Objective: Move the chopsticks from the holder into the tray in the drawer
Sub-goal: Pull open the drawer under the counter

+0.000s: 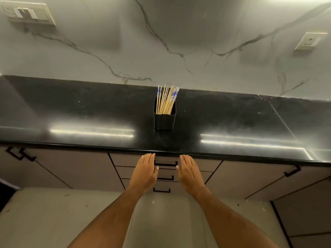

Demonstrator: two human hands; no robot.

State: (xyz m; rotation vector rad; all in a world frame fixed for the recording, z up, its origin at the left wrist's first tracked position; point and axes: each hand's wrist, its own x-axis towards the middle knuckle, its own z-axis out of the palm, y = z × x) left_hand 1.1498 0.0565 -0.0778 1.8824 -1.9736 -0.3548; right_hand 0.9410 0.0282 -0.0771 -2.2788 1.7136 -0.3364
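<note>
A home kitchen. A polished black worktop (89,111) runs along a veined marble-look wall (179,42) fitted with a switch plate (28,13) and socket (310,41). Beneath sit beige cabinet drawers (165,173) with black handles (166,164).

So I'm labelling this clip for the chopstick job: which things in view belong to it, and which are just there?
Belong to the job:
- wooden chopsticks with blue-patterned tops
- black square holder
- top drawer with black bar handle, shut, tray not visible
- left hand and right hand, both open and empty

Just there:
- white switch panel
- white wall socket
- lower drawers
- side cabinet handles
</note>
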